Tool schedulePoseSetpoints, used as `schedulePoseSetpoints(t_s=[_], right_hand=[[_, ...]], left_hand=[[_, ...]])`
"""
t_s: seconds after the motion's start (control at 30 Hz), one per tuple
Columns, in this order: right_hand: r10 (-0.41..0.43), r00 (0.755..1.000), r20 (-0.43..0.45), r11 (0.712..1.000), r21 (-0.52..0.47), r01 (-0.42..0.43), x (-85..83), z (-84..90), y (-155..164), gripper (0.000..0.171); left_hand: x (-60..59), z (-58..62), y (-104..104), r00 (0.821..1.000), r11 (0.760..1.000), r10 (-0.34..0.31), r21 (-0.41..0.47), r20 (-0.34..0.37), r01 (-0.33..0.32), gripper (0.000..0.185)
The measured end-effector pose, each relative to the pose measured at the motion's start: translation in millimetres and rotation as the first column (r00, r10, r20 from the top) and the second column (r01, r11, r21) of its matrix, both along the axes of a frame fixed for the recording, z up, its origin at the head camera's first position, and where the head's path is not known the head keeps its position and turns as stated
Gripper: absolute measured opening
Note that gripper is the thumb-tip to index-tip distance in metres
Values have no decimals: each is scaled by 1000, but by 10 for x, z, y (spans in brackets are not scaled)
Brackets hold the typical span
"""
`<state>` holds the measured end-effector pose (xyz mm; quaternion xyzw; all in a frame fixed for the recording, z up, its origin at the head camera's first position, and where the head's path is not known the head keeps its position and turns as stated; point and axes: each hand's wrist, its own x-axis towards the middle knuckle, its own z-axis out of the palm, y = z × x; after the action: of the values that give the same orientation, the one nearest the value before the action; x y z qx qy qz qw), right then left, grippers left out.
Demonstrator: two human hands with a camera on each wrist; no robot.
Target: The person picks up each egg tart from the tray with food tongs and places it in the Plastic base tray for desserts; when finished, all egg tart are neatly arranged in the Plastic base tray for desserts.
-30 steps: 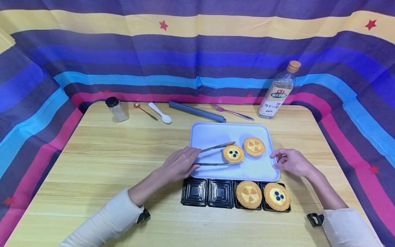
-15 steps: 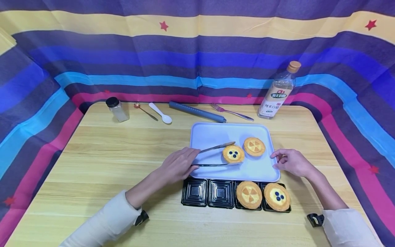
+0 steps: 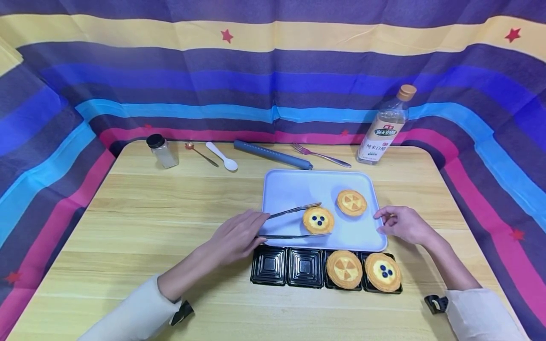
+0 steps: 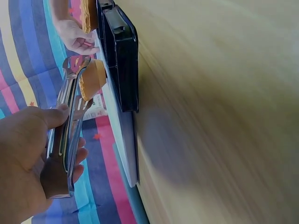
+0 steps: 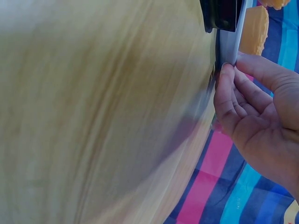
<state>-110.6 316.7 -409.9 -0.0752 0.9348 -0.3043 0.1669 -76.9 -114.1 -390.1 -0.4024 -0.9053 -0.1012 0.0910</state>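
Observation:
My left hand (image 3: 239,235) grips metal food tongs (image 4: 65,126), thumb on one arm and fingers under the other. Between the tongs' tips sits a blueberry-topped egg tart (image 3: 318,220), over the pale blue tray (image 3: 294,182). Thumb and fingers of my right hand (image 3: 400,223) pinch the tray's right rim, as the right wrist view also shows. A second tart with a wedge pattern (image 3: 351,202) lies at the tray's right side.
Along the tray's near side runs a black four-part container (image 3: 304,267); its two right cells hold a wedge-patterned tart (image 3: 344,269) and a blueberry tart (image 3: 383,272). Behind stand a vinegar bottle (image 3: 381,130), fork (image 3: 320,154), blue-grey rod (image 3: 273,155), white spoon (image 3: 222,156) and black-lidded jar (image 3: 162,151).
My left hand has moved left and toward me with the tongs, and the blueberry tart between their tips has shifted the same way. The right hand stays at the tray rim.

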Motion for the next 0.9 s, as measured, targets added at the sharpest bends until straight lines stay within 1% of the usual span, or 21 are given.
schedulePoseSetpoints(t_s=[0.17,0.33,0.47,0.7,0.83,0.9], right_hand=[[-3,1000,6,1000,-1,3,-1,-6,3,30],[-4,1000,11,1000,-2,4,-4,-1,4,30],[-4,1000,14,1000,2,4,-5,2,4,30],[-1,1000,9,1000,7,1,-11,-3,6,30],[-1,1000,10,1000,9,0,-13,-1,6,31],[-1,1000,8,1000,11,1,-12,4,6,31]], left_hand=[[102,22,-87,1000,1000,10,21,1,-10,54],[209,39,-178,1000,999,-11,49,-8,11,55],[293,53,-250,999,999,-26,48,-22,27,57],[446,47,-343,999,997,-54,55,-8,54,58],[520,27,-367,997,996,-81,32,-14,81,57],[544,16,-377,996,996,-85,18,-8,85,56]])
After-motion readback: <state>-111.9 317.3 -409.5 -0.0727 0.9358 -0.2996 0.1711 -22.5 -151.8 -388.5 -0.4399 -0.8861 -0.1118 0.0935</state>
